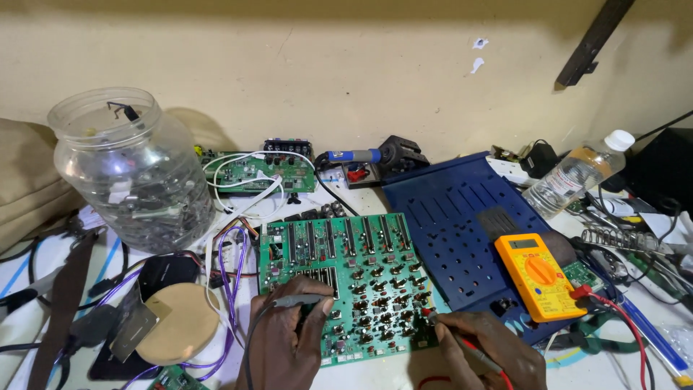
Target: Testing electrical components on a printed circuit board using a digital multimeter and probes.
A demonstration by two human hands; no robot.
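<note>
On cluttered white bench (404, 372) (cream wall behind): left hand (285, 339) fingers pinch black probe (296, 300), right hand (491, 350) fingers pinch red probe (462, 339).

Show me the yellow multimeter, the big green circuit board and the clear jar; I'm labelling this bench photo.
yellow multimeter (540, 273): head view, on its orange dial.
big green circuit board (361, 260): head view, on the middle of its component side.
clear jar (133, 177): head view, on its glass side.
</note>
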